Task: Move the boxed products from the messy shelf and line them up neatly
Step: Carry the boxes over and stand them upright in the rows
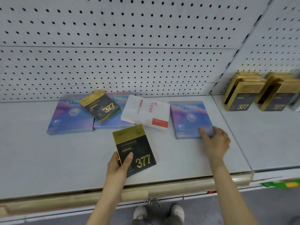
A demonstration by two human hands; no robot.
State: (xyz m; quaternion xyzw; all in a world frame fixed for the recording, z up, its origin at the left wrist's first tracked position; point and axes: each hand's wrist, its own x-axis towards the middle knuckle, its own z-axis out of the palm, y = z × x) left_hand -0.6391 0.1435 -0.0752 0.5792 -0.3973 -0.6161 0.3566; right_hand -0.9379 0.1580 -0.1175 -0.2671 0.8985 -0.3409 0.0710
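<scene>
you're mid-pickup: your left hand [119, 163] grips a black-and-gold 377 box [138, 148] at lower centre, thumb across its face, while your right hand [215, 142] pinches the near corner of a blue box [190, 117] lying flat right of centre. the next move, i'd judge, is to lift it clear and stand both by the standing row [241, 93] at upper right. that row is blurred and cut by the frame edge, and your right fingers are hidden by the box.

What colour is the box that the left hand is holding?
The box is black with a gold top band and a gold "377"; the head view shows it.
</scene>
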